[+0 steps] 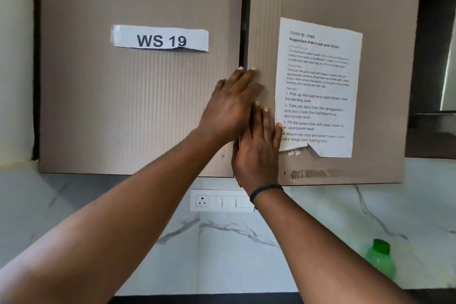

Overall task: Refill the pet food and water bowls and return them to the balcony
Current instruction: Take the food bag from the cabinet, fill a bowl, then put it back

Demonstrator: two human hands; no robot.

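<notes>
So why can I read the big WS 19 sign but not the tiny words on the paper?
In the head view the WS 19 label is large and sharp; the task sheet has small print, smeared in its upper paragraphs; the green bottle near the corner is blurry; the wide lens bends the cabinet doors outward.

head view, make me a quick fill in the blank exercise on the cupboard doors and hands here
1. The label taped to the left cupboard door reads WS ____.
2. The task sheet is stuck on the ____ cupboard door.
3. The bottle at lower right has a ____ cap.
4. Both the left hand and the right hand lie flat against the cupboard with fingers ____.

Missing words: 19; right; green; straight
</notes>
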